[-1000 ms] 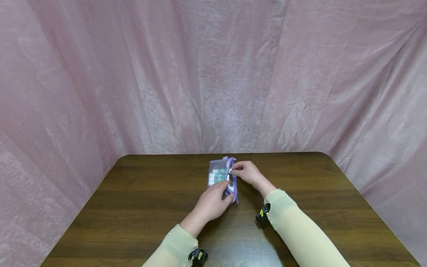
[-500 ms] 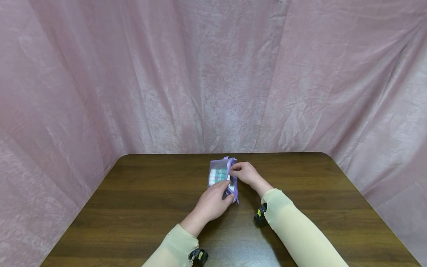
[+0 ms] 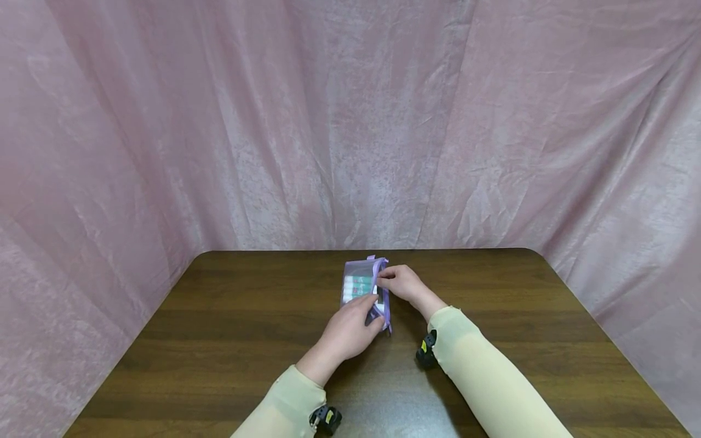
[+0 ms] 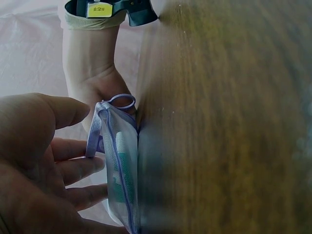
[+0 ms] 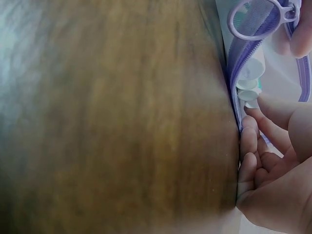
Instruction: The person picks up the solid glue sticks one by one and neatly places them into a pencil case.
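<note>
A purple-edged mesh zip pouch (image 3: 358,268) lies on the table, its zipped side undone and facing right. Through the mesh show several green-and-white glue sticks (image 3: 358,286), side by side. My left hand (image 3: 347,331) rests its fingers on the pouch's near part; in the left wrist view the thumb (image 4: 73,112) is apart from the pouch. At the opening, my right hand (image 3: 405,285) pinches the end of a glue stick (image 5: 249,94) between thumb and forefinger. Its other fingers curl against the table. Most of that stick is hidden inside the pouch.
A round purple zipper pull (image 5: 248,38) hangs at the pouch's near end. The brown wooden table (image 3: 230,340) reaches back to a pink curtain (image 3: 339,121). Black wrist cameras (image 3: 426,350) are strapped over the pale sleeves.
The right hand has moved slightly left, and the glue stick at its fingertips has slid farther into the pouch. The left hand has stayed almost still on the pouch.
</note>
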{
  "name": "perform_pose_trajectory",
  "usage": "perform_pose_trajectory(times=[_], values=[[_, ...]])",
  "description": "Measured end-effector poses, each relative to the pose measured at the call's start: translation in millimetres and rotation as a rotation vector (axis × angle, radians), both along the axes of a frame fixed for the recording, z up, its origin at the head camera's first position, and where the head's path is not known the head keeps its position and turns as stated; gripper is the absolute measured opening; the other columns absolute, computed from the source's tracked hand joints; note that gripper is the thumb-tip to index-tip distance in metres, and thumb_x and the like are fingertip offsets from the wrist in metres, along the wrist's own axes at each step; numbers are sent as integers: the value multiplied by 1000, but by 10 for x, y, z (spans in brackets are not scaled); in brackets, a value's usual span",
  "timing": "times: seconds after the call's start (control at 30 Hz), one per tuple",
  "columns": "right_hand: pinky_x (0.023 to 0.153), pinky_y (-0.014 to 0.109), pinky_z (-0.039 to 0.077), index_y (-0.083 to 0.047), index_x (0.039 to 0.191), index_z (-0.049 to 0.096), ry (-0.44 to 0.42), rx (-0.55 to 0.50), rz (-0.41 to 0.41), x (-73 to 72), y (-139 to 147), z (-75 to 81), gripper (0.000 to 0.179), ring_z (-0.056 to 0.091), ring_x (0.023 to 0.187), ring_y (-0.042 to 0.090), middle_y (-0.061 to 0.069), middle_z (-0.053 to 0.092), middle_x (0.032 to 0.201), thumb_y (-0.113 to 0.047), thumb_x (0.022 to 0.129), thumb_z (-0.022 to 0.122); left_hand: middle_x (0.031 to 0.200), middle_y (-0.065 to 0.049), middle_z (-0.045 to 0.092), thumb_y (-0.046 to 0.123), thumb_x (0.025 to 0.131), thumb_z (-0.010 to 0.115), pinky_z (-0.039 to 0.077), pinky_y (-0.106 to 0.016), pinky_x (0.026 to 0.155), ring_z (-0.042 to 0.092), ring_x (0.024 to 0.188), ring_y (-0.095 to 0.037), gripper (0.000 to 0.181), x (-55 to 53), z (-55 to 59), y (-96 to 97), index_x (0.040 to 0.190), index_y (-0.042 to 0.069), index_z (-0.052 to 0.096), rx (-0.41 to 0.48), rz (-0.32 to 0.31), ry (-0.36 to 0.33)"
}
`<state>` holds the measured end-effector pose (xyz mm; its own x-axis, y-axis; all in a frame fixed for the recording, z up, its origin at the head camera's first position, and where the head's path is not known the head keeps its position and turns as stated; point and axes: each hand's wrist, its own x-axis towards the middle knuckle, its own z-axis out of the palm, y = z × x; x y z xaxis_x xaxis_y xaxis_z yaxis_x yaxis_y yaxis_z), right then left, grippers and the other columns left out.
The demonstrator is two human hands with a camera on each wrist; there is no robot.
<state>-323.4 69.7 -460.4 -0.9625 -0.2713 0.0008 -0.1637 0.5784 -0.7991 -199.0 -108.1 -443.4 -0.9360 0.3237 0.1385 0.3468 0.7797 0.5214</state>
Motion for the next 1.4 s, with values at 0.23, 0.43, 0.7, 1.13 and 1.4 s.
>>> perform_pose_trajectory(times=[0.23, 0.43, 0.7, 1.13, 1.4], values=[[117, 52, 49, 1, 129, 80, -1, 19, 8, -18, -7, -26, 29, 62, 137, 39, 20, 72, 140, -17, 107, 72, 159, -17, 60, 29, 111, 68, 45, -51, 123, 54, 150, -34, 54, -8, -4, 0, 157, 2, 59, -6, 1, 0], [116, 51, 50, 1, 129, 80, -5, 17, 15, -15, -11, -13, 29, 62, 136, 38, 20, 73, 139, -17, 107, 72, 158, -18, 61, 28, 110, 69, 45, -52, 123, 55, 149, -35, 54, -6, 7, 2, 155, 1, 60, -14, -2, 14], [116, 51, 51, 2, 128, 80, 7, 19, 18, -21, -5, -15, 29, 63, 136, 38, 20, 74, 137, -16, 107, 72, 159, -18, 60, 29, 111, 68, 44, -51, 123, 54, 150, -34, 54, -7, 11, 0, 157, 1, 59, -14, 1, 0], [114, 51, 52, 3, 126, 81, 20, 20, 5, 3, -13, -29, 28, 64, 134, 39, 20, 75, 135, -16, 106, 74, 160, -17, 59, 28, 110, 69, 45, -53, 123, 54, 150, -34, 54, 1, 0, -3, 157, 3, 59, -3, 7, -15], [115, 52, 52, 2, 127, 80, 20, 25, 3, 16, -21, -29, 29, 64, 135, 39, 21, 74, 136, -16, 106, 74, 159, -17, 60, 28, 110, 69, 45, -53, 123, 54, 150, -34, 54, 5, 2, -3, 157, 3, 59, 7, 5, -17]])
